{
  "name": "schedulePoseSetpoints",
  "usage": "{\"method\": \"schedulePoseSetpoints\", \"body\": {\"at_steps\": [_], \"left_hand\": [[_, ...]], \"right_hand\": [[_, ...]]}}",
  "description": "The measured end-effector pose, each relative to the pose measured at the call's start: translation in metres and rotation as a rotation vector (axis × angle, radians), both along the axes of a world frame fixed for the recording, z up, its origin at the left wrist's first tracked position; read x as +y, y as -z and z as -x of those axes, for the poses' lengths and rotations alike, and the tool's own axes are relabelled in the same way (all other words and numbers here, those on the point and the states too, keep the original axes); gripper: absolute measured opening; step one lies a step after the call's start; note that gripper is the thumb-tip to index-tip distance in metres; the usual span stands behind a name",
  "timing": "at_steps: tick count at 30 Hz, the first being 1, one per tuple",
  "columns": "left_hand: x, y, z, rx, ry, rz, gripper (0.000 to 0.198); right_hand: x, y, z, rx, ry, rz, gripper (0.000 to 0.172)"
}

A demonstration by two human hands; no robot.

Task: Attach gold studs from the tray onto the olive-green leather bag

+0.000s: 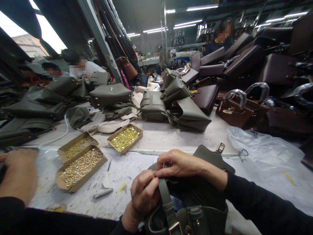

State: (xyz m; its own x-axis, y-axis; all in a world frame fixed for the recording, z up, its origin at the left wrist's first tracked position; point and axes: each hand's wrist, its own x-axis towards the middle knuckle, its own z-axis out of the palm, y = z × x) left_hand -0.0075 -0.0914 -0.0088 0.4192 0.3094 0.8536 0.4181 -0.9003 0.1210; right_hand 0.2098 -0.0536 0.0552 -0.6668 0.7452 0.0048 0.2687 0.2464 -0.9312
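Observation:
A dark olive leather handbag [202,194] lies in front of me, with a strap, a gold buckle and its flap folded away from me. My left hand [144,194] is closed on the bag's edge beside the strap. Against its fingertips, my right hand [176,163] pinches thumb and finger together at the same edge. Whatever sits between those right fingertips is hidden. A metal turn-lock plate [220,148] shows beyond the flap. Left of my hands, a pointed metal tool [104,193] rests on the table.
Cardboard trays [85,179] of small gold metal pieces stand to the left, one more tray [133,143] behind. A co-worker's arm [19,173] reaches in at far left. Olive bags [153,106] and brown bags [241,109] pile up beyond. Clear plastic [266,150] lies right.

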Motion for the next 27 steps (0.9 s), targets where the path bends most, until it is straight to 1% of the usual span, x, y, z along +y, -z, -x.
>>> {"method": "schedulePoseSetpoints", "body": {"at_steps": [5,7,9,11,12,15,16,18,20,22,25,27], "left_hand": [[0.0001,0.0004,-0.0003,0.001,-0.045,-0.031,0.016],[-0.0002,0.0003,-0.0012,0.003,-0.043,-0.028,0.017],[-0.0004,-0.0006,-0.0018,-0.002,-0.039,-0.029,0.017],[-0.0004,-0.0017,-0.0018,-0.008,-0.042,-0.032,0.016],[-0.0003,-0.0020,-0.0016,-0.010,-0.047,-0.031,0.015],[-0.0003,-0.0015,-0.0007,-0.015,-0.059,-0.030,0.014],[-0.0004,-0.0010,-0.0005,-0.018,-0.060,-0.029,0.015],[-0.0007,-0.0001,-0.0003,-0.021,-0.052,-0.027,0.015],[-0.0009,0.0003,-0.0002,-0.022,-0.044,-0.026,0.015],[-0.0011,0.0005,0.0001,-0.022,-0.054,-0.030,0.015],[-0.0014,0.0010,0.0006,-0.016,-0.071,-0.029,0.015],[-0.0016,0.0012,0.0005,-0.013,-0.067,-0.025,0.015]], "right_hand": [[0.0006,0.0024,0.0003,0.205,-0.077,0.201,0.032],[0.0011,0.0041,0.0006,0.166,-0.056,0.189,0.032],[0.0012,0.0041,0.0014,0.057,0.001,0.111,0.030],[0.0012,0.0036,0.0021,0.018,0.020,0.080,0.030],[0.0013,0.0038,0.0021,0.053,0.004,0.105,0.031],[0.0019,0.0063,0.0015,0.215,-0.071,0.248,0.036],[0.0020,0.0071,0.0013,0.224,-0.075,0.263,0.036],[0.0018,0.0072,0.0010,0.144,-0.038,0.197,0.032],[0.0013,0.0052,0.0010,0.035,0.007,0.067,0.026],[0.0010,0.0031,0.0009,0.034,-0.008,0.002,0.024],[0.0015,0.0043,0.0000,0.190,-0.085,0.088,0.027],[0.0024,0.0077,-0.0007,0.238,-0.094,0.154,0.029]]}}
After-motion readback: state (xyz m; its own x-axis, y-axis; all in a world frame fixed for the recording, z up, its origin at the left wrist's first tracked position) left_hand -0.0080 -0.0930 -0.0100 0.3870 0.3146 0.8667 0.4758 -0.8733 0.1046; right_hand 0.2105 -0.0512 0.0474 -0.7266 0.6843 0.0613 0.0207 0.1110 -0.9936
